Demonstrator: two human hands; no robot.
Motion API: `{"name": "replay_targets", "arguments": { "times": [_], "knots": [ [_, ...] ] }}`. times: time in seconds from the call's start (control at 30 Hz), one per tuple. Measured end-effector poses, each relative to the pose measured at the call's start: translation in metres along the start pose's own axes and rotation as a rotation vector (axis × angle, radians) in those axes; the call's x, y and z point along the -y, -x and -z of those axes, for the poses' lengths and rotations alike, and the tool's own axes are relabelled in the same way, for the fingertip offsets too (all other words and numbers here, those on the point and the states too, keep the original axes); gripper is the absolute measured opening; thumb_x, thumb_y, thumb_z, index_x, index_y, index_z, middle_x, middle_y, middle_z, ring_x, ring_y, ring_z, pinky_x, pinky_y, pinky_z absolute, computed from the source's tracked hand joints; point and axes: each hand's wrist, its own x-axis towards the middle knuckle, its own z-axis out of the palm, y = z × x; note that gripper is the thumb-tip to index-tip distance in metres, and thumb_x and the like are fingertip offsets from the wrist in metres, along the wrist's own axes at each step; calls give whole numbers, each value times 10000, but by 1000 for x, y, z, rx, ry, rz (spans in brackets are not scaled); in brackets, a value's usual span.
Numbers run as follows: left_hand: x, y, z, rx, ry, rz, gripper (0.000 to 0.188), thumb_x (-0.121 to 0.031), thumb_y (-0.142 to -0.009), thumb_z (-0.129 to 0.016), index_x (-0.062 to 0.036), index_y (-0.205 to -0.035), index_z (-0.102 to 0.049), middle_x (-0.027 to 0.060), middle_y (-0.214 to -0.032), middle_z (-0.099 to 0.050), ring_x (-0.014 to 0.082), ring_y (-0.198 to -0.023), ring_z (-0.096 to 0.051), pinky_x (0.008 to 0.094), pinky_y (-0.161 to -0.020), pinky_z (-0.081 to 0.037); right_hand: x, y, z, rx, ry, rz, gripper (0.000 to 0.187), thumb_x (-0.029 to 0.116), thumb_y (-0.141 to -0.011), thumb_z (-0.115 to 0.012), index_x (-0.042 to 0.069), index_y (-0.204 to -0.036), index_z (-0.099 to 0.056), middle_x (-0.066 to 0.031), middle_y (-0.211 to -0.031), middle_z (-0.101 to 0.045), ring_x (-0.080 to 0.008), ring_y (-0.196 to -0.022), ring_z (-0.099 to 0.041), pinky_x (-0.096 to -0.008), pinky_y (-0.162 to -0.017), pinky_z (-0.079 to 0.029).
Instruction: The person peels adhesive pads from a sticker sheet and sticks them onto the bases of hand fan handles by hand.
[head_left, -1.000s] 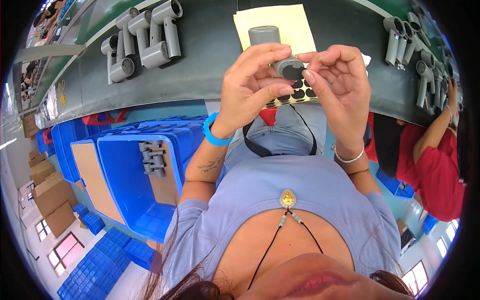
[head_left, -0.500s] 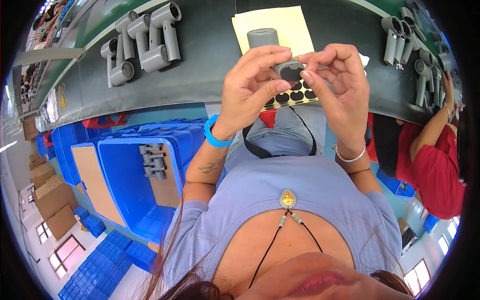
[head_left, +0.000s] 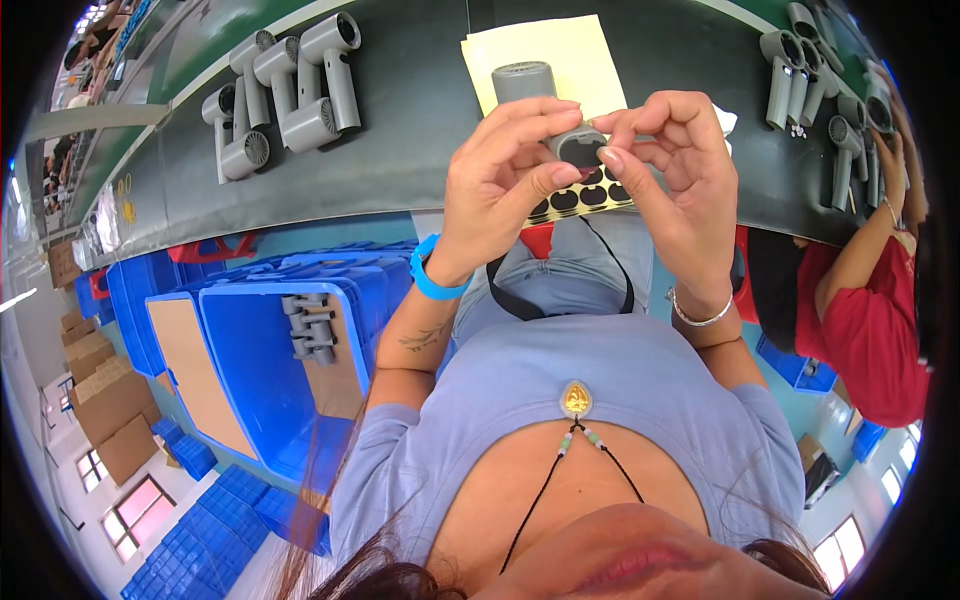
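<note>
My left hand (head_left: pixel 495 175) is wrapped round the handle of a grey hair dryer housing (head_left: pixel 524 82). Its round, slotted barrel end shows beyond my fingers, and the handle end points toward me. On that handle end lies a black oval sticker (head_left: pixel 584 153). The thumb and index finger of my right hand (head_left: pixel 685 175) are closed at the sticker's right edge, the other fingers curled. Below my hands is a sheet of black stickers (head_left: pixel 566 200) on yellow backing, partly covered by them. A plain yellow sheet (head_left: pixel 590 60) lies behind the housing.
Several grey housings (head_left: pixel 335 90) lie at the left of the dark table (head_left: pixel 410 130), and more (head_left: pixel 780 85) at the right. At the far right, a co-worker's hand (head_left: pixel 885 165) touches housings. A blue bin (head_left: pixel 270 400) with grey parts stands at my left.
My hands stay almost in place, with the right fingers still at the sticker's edge. At the right, the co-worker's arms have shifted, and a second forearm shows among the housings.
</note>
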Motion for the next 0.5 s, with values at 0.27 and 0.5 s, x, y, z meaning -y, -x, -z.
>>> {"name": "replay_targets", "arguments": {
  "times": [0.27,0.5],
  "knots": [
    [1,1,-1,-9,25,4,330,58,-862,-638,45,-1189,-595,150,-1255,-510,196,-945,-647,306,-814,-588,1,1,-1,-9,32,5,242,-78,-840,-624,2,-1018,-481,-54,-920,-565,-145,-956,-639,-278,-770,-562],
    [-2,4,-8,-38,-5,5,310,54,-871,-630,50,-1180,-598,149,-1235,-515,193,-941,-649,309,-823,-590,7,4,0,-9,154,4,222,-36,-857,-620,1,-1028,-482,-64,-910,-566,-160,-836,-675,-263,-713,-553]
  ]
}}
